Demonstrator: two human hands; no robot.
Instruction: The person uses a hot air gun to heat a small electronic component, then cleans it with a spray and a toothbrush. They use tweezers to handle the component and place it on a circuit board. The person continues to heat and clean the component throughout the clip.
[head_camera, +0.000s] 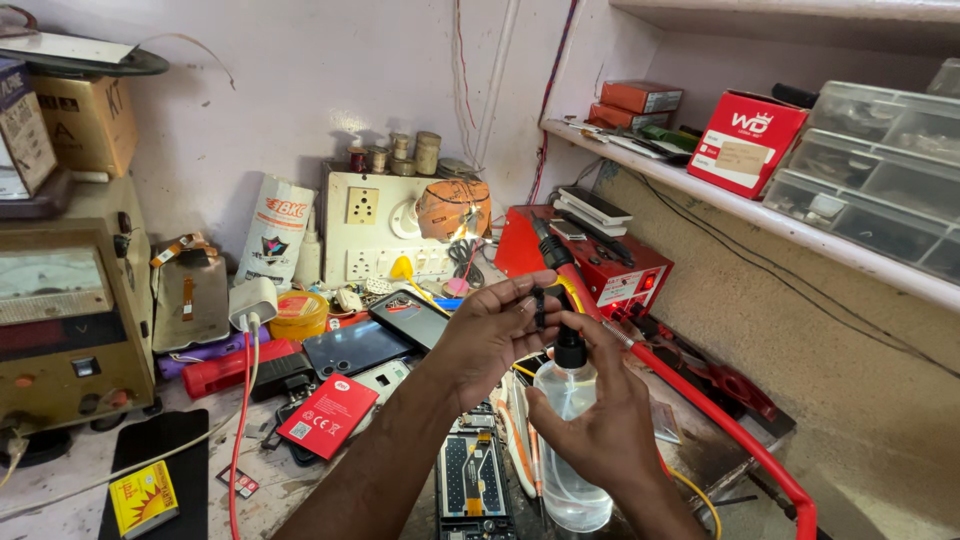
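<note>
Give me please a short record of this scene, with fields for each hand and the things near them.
Place: cluttered repair bench
Left hand: raised, pinching a small dark part in its fingertips
Right hand: wrapped around a clear plastic bottle with a black nozzle
Under the hands: opened phone, insides showing
Near left: red battery, dark phones
Behind: red power unit, white socket board

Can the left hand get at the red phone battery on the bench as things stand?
Probably yes. The left hand is raised, pinching a small black part, with the red battery lying uncovered on top of the clutter to the left of the forearm; nothing stands between, though the fingers are occupied.
</note>
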